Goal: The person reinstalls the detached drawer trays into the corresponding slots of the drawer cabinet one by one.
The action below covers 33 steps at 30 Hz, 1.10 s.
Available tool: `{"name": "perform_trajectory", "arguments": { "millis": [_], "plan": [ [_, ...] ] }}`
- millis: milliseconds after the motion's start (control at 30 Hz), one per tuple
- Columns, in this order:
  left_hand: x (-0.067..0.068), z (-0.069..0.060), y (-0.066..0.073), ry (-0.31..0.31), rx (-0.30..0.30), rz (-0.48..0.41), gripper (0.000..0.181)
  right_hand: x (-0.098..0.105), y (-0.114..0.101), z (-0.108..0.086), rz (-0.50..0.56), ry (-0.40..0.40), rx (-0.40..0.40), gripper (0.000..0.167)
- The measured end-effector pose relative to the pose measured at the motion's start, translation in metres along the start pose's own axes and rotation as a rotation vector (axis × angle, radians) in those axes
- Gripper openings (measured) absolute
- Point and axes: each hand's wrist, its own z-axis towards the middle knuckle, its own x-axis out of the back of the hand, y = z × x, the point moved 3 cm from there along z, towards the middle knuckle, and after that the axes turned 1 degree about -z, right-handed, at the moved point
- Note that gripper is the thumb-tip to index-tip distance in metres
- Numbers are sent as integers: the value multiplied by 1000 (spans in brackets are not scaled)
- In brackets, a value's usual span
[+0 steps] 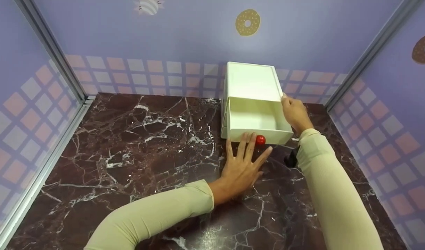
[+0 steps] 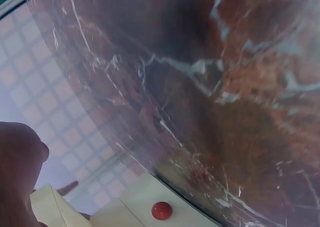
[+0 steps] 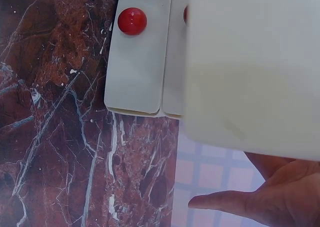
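A white drawer cabinet (image 1: 252, 81) stands against the back wall, its top drawer (image 1: 254, 136) pulled out and its bare inside floor showing. My left hand (image 1: 242, 170) has its fingers spread and straight, the fingertips against the drawer front beside its round red knob (image 1: 260, 140). At the upper right edge of the cabinet, my right hand (image 1: 295, 113) rests against the side. In the right wrist view one finger (image 3: 225, 201) of that hand extends straight. Lower drawers (image 3: 135, 72) with red knobs (image 3: 132, 21) appear closed there. The right fingertips on the cabinet are partly hidden.
The cabinet stands on a dark red marbled tabletop (image 1: 146, 149) with white veins. Purple panels (image 1: 184, 38) with checks and doughnut pictures enclose the back and sides. Grey metal posts (image 1: 54, 52) mark the corners. A black object (image 1: 291, 158) shows by the right wrist.
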Motion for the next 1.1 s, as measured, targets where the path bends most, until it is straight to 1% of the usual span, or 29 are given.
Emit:
{"name": "perform_trajectory", "arguments": {
  "millis": [200,267,333,567,700,800,867,933,967,1033,1067,1100],
  "plan": [
    [-8,19,-8,7,31,42,88,0,0,0,10,-26,-16,63],
    [-10,22,-11,16,39,53,89,1,-1,0,15,-25,-21,63],
    [-12,24,-14,8,40,60,89,1,-1,0,28,-28,-25,63],
    [-16,37,-24,0,60,49,86,3,-2,-2,84,-37,-47,62],
    [-18,40,-27,-19,66,27,87,2,-3,-2,96,-41,-53,61],
    [-17,41,-27,-30,78,25,89,2,-3,-2,102,-40,-50,61],
    [-14,39,-26,-36,95,57,89,2,-4,-1,107,-41,-54,61],
    [-10,36,-23,-33,100,130,88,2,-3,-1,113,-47,-64,61],
    [-8,34,-21,-24,91,173,86,2,-3,-1,116,-50,-69,60],
    [-2,31,-14,29,42,265,77,3,-3,-1,117,-50,-74,60],
    [2,30,-11,80,5,301,71,4,-3,-1,120,-50,-75,60],
    [5,30,-7,147,-35,325,65,4,-2,-1,121,-51,-74,60]
  ]
}}
